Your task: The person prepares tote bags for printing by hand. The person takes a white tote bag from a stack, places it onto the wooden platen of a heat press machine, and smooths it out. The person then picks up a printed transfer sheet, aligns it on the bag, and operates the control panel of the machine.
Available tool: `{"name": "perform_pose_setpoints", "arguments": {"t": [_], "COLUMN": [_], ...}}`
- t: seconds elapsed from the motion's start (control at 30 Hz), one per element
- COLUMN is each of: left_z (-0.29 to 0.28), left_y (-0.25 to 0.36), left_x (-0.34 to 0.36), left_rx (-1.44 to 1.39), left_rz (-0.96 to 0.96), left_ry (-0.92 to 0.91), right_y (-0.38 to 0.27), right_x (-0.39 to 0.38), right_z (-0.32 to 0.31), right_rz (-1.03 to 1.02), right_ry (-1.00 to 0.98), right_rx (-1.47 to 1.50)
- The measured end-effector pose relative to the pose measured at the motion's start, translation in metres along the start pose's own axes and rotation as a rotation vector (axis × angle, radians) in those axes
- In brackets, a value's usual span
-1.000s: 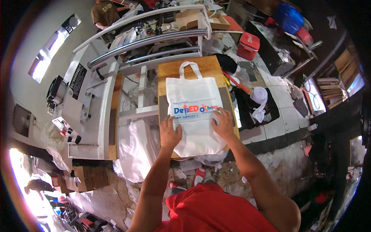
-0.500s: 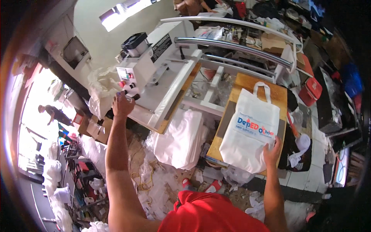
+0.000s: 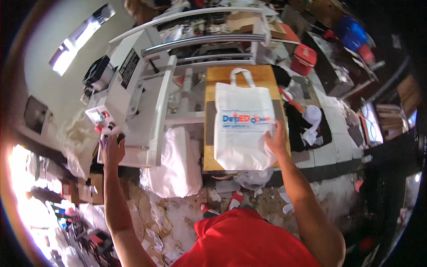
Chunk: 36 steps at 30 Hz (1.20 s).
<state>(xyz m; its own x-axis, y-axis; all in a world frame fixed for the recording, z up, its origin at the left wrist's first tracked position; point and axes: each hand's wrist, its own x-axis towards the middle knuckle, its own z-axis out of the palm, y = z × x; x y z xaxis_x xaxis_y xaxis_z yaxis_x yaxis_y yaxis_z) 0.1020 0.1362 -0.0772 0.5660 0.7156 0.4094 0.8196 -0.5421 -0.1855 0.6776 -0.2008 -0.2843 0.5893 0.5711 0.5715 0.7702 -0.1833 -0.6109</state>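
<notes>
A white tote bag [image 3: 242,149] with red and blue print and its straps upward lies on a wooden board [image 3: 214,75]. My right hand [image 3: 275,140] touches the bag's right side, fingers bent and apart. At the left, my left hand [image 3: 113,151] is at the front controls [image 3: 100,115] of a white heat press machine [image 3: 133,124], its fingers curled on something small; what exactly they hold is unclear. The press's raised side section stands left of the board. Below, between them, a stack of white bags [image 3: 173,162] sits low.
Steel bars [image 3: 202,39] cross behind the board. A red cooler [image 3: 304,59] and a white cloth roll [image 3: 312,116] lie at right. A person [image 3: 138,11] is at the far back. Plastic bags [image 3: 78,147] hang at left; paper scraps litter the floor [image 3: 213,196].
My left hand has left the bag and moved left to the machine's controls. My right hand stays at the bag's right side. The view swung left, then back toward the board.
</notes>
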Motion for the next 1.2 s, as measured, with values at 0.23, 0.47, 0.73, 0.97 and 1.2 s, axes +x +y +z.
{"name": "perform_pose_setpoints", "arguments": {"t": [0.23, 0.47, 0.73, 0.97, 1.2], "left_z": [-0.020, -0.033, -0.068, -0.090, -0.050], "left_y": [0.134, 0.258, 0.361, 0.351, 0.230], "left_x": [0.009, 0.011, 0.006, -0.021, -0.143], "left_rx": [-0.355, -0.504, -0.692, -1.029, -1.297], "left_rz": [0.124, 0.251, 0.324, 0.351, -0.046], "left_ry": [0.029, 0.048, 0.005, 0.011, -0.292], "right_y": [-0.011, 0.011, -0.114, -0.244, -0.235], "right_x": [0.003, 0.004, 0.011, 0.023, 0.023], "right_z": [-0.016, -0.030, -0.115, -0.081, -0.041], "right_rz": [0.069, 0.326, 0.003, -0.394, -0.193], "right_ry": [0.013, 0.145, 0.032, -0.252, -0.190], "right_rx": [0.024, 0.357, 0.191, 0.044, -0.291]}}
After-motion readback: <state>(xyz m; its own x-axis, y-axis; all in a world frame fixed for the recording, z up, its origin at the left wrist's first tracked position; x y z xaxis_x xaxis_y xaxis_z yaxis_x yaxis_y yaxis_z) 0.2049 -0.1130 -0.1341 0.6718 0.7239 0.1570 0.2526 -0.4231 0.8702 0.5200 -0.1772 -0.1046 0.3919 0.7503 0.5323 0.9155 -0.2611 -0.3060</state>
